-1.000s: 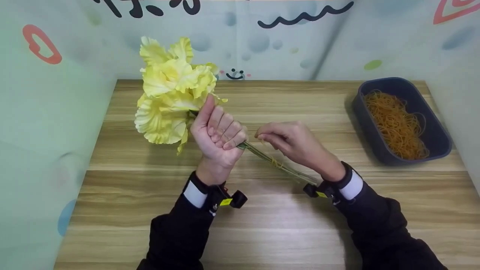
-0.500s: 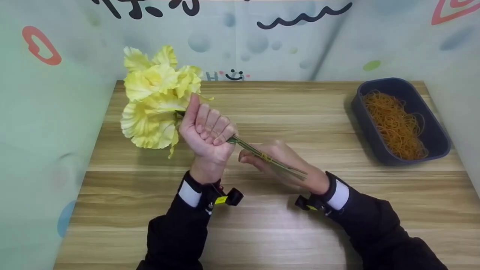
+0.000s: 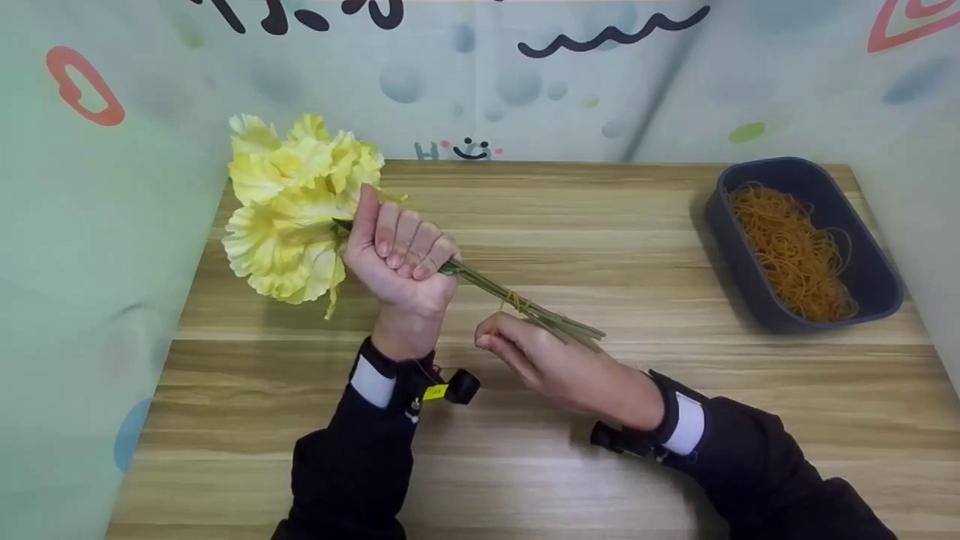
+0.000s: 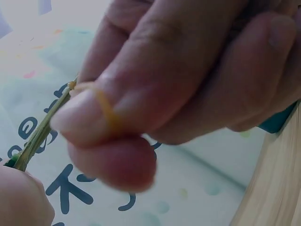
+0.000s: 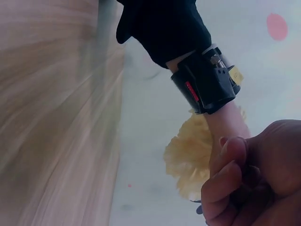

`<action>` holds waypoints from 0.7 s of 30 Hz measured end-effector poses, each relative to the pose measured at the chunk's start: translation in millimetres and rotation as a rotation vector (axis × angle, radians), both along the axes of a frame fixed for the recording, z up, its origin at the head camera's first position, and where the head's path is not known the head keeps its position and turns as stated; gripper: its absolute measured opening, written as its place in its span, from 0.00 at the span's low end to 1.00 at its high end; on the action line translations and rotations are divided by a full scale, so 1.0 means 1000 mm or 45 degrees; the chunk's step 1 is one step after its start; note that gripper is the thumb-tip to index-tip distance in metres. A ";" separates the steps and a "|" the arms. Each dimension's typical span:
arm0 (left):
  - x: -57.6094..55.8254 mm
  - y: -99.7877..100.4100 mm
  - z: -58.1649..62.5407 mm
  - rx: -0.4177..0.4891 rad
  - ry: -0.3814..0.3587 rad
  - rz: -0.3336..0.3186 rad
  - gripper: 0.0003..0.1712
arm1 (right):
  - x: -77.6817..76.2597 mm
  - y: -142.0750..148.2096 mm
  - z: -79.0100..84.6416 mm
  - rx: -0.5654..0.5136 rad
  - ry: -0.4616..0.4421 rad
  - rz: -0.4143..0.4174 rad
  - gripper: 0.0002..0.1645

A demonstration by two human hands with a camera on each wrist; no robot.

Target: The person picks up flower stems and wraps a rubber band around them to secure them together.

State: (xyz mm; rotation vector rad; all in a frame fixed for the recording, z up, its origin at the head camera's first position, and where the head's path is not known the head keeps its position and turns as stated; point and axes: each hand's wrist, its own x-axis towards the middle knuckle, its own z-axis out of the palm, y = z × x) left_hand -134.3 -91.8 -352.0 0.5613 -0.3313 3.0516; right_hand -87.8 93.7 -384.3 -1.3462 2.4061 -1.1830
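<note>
My left hand (image 3: 401,251) grips the green stems (image 3: 555,321) of a bunch of yellow flowers (image 3: 289,202) just below the blooms, its fingers curled round them. The stems slant down to the right, with a yellow rubber band (image 3: 517,301) wound round them partway along. Below that winding, my right hand (image 3: 547,364) pinches a stretched loop of the band between thumb and forefinger. In the left wrist view the band strand (image 4: 107,110) crosses the pinching fingertips. The right wrist view shows the right hand's curled fingers, with the flowers (image 5: 188,157) behind.
A dark blue box (image 3: 874,289) holding a heap of rubber bands (image 3: 787,251) stands at the right on the wooden table (image 3: 525,480). Printed walls (image 3: 97,247) close off the back and both sides. Each wrist carries a strapped camera.
My left hand and the flowers have moved left and slightly down. My right hand has passed from above the stems to below them, drawing out the rubber band.
</note>
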 end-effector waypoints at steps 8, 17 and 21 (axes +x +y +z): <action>-0.001 -0.005 0.000 0.034 0.024 -0.010 0.36 | 0.013 0.004 0.006 -0.018 0.290 -0.080 0.09; -0.002 -0.008 0.001 0.046 0.032 -0.003 0.36 | 0.026 0.006 0.012 -0.124 0.486 -0.090 0.12; -0.003 -0.009 0.000 0.033 0.014 0.012 0.36 | 0.029 0.007 0.015 -0.125 0.601 -0.108 0.10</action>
